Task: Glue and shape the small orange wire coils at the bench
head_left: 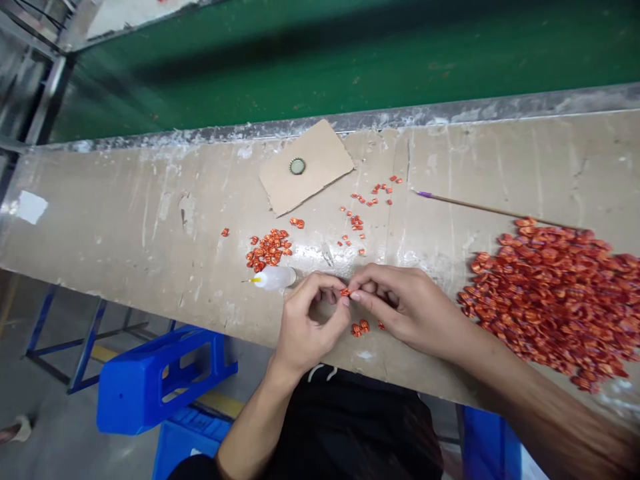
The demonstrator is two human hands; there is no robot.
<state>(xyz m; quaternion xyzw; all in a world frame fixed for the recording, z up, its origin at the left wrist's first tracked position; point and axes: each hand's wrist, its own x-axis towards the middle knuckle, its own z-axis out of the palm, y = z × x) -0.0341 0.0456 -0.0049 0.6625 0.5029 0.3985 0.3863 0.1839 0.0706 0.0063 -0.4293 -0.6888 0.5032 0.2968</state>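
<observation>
our left hand (311,321) and right hand (403,305) pinch tight on a small orange bottle cap (345,292), with a white squeeze bottle (275,278) just beside the left hand.

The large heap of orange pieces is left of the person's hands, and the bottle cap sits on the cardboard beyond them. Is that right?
No: in the head view, the large heap of orange pieces lies to the right of the left hand and right hand. The bottle cap on the cardboard stands as stated.
</observation>
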